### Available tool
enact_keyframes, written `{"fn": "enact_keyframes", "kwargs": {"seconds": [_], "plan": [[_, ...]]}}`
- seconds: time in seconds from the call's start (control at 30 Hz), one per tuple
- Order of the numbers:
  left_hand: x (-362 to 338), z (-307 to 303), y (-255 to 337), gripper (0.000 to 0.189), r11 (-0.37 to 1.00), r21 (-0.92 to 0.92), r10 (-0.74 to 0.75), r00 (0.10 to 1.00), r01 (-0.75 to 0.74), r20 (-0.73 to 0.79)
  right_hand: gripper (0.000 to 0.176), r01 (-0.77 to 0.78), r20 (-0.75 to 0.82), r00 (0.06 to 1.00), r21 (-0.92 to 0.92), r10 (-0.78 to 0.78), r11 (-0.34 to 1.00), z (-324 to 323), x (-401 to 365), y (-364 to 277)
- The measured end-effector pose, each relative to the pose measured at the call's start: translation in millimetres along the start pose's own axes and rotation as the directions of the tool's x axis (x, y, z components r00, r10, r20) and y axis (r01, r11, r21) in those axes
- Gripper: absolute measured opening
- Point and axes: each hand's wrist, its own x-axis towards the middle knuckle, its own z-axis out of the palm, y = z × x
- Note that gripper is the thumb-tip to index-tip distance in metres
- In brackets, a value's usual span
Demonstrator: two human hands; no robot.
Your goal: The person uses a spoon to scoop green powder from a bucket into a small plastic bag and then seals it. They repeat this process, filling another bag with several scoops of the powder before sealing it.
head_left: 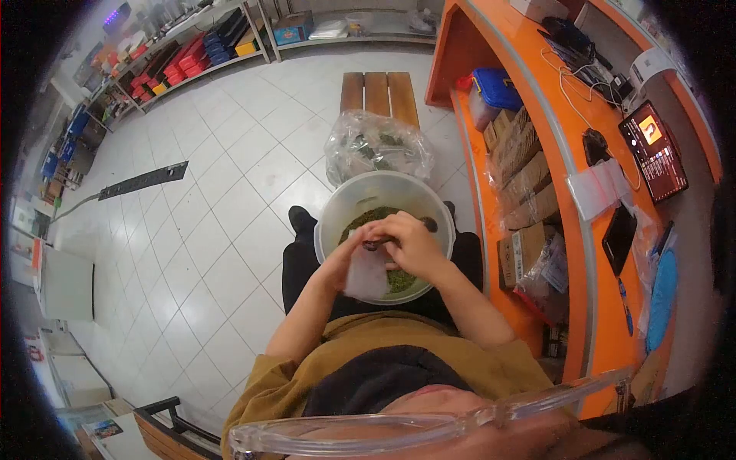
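A white plastic bucket (331, 257) stands between the person's legs, with crumbled green dried herb (400, 282) inside. Over it, my left hand (346, 257) is closed on a small clear plastic bag (366, 277), which hangs down into the bucket. My right hand (414, 244) is closed around a dark brown spoon-like utensil (429, 224); its rounded end sticks out beyond the knuckles. Another dark part shows between the hands, near the bag's mouth, but its shape is mostly hidden by the fingers. Both hands are close together, almost touching.
Beyond the bucket, a large clear bag (379, 149) with green leaf matter rests against a slatted wooden bench (376, 96). An orange counter (571, 253) runs along the right, holding boxes, a tablet (653, 149) and a phone (619, 239). A power strip (143, 180) lies on the floor.
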Motion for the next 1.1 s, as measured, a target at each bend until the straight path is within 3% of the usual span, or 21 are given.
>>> {"fn": "enact_keyframes", "kwargs": {"seconds": [0.03,0.13,0.17,0.2,0.27,0.3,0.4,0.43,0.53,0.6,0.77,0.97,1.07,1.1], "plan": [[2,-5,-5,0.05,0.999,-0.028,-0.017,1.0,0.018,0.025,0.021,-0.003,-0.041,0.999,0.002,0.003,1.0,2,-1,1],[3,8,11,0.052,0.925,0.38,0.045,0.997,-0.016,-0.068,0.016,-0.077,-0.205,0.975,0.064,0.089,0.995,4,-5,12],[0,9,16,0.049,0.935,0.352,0.082,0.991,-0.04,-0.104,0.013,-0.108,-0.263,0.956,0.101,0.132,0.989,5,-6,17],[0,5,17,0.048,0.86,0.492,0.247,0.955,-0.137,-0.167,0.011,-0.185,-0.261,0.938,0.18,0.228,0.966,5,-6,21],[1,-6,15,0.045,0.616,0.75,0.563,0.8,-0.242,-0.204,0.008,-0.33,-0.235,0.878,0.334,0.417,0.883,5,-8,28],[10,-1,12,0.031,0.29,0.865,0.849,0.527,-0.409,-0.035,0.01,-0.322,-0.214,0.89,0.333,0.403,0.886,7,-7,32],[0,13,13,0.022,-0.256,0.954,0.821,0.486,-0.157,0.3,0.012,-0.359,-0.142,0.894,0.337,0.424,0.87,16,-11,30],[-1,27,10,0.011,-0.155,0.967,0.783,0.572,-0.203,0.245,0.013,-0.332,-0.142,0.91,0.31,0.389,0.891,19,-11,26],[0,34,2,0.016,0.002,0.986,0.641,0.758,-0.164,0.125,0.013,-0.29,-0.099,0.942,0.244,0.321,0.925,20,-12,17],[3,25,2,0.018,0.007,0.992,0.628,0.773,-0.126,0.094,0.011,-0.316,-0.025,0.944,0.22,0.33,0.923,18,-14,16],[-2,30,13,0.017,0.038,0.998,0.447,0.894,-0.049,0.027,0.013,-0.334,-0.022,0.937,0.23,0.348,0.914,20,-18,16],[-3,16,13,0.011,-0.11,0.979,0.502,0.84,-0.173,0.205,0.012,-0.283,-0.013,0.952,0.332,0.304,0.9,24,-20,25],[-11,31,16,0.02,-0.438,0.899,0.457,0.86,-0.006,0.229,0.014,-0.198,-0.017,0.978,0.198,0.206,0.96,24,-16,16],[-11,34,13,0.02,-0.466,0.885,0.479,0.847,0.022,0.23,0.014,-0.163,-0.013,0.986,0.129,0.166,0.978,24,-15,14]]}}
